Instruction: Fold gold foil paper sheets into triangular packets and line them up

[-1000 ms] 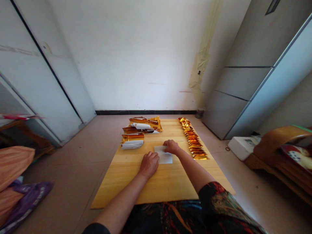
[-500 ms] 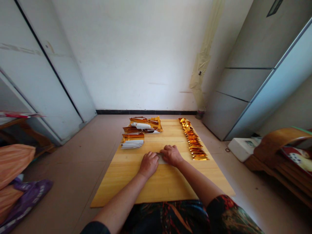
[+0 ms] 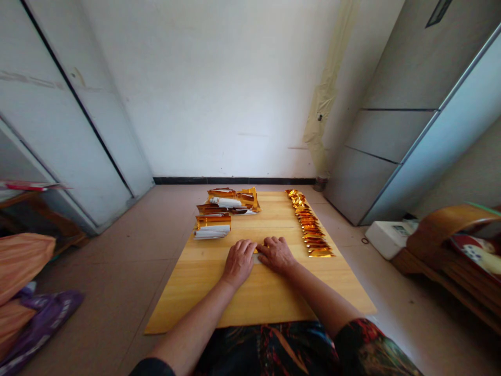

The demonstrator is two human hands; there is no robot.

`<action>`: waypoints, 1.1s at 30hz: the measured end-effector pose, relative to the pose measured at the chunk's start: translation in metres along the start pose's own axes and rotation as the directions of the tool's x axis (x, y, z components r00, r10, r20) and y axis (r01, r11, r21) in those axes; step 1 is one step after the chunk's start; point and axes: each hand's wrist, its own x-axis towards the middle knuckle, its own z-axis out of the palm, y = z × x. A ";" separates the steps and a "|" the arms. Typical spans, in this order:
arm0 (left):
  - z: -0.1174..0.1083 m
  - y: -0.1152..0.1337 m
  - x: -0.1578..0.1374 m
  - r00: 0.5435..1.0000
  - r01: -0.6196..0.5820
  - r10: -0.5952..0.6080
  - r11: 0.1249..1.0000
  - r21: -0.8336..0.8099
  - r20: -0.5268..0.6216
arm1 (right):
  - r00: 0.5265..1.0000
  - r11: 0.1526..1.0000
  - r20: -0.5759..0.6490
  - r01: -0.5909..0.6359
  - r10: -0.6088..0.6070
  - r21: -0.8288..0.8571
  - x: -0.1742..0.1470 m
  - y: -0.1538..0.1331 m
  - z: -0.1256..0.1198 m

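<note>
While the left hand (image 3: 239,261) and right hand (image 3: 277,254) curl over one sheet (image 3: 257,258) on the bench (image 3: 188,287), I cannot tell their grip. Two foil piles (image 3: 213,221) lie left, one row of foil pieces (image 3: 313,228) right.

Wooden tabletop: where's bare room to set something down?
Bare: far middle, between the left foil piles and right foil row; near middle, between the left forearm and right forearm; both near corners, outside the forearms. Crowded: far left, far right edge, and centre, where left hand and right hand partly cover a small sheet.
</note>
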 end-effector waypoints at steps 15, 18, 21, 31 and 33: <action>-0.002 0.002 0.000 0.996 0.015 -0.018 0.999 0.035 0.089 | 0.996 0.997 -0.018 -0.083 0.083 0.006 -0.026 0.021 0.001; -0.002 0.001 0.001 0.996 0.019 -0.021 0.999 0.028 0.092 | 0.993 0.993 -0.007 -0.120 0.120 0.005 -0.032 0.027 -0.004; -0.002 -0.001 0.001 0.995 0.030 -0.030 1.000 0.002 0.095 | 0.991 0.991 -0.027 -0.128 0.129 0.040 -0.032 0.029 -0.006; -0.005 0.001 0.000 0.990 0.020 -0.022 1.000 0.014 0.138 | 0.976 0.977 -0.175 -0.094 0.128 0.190 -0.024 0.037 0.013; -0.006 0.002 0.000 0.989 0.009 -0.013 1.000 0.027 0.148 | 0.978 0.978 -0.198 -0.022 0.065 0.209 -0.023 0.033 0.016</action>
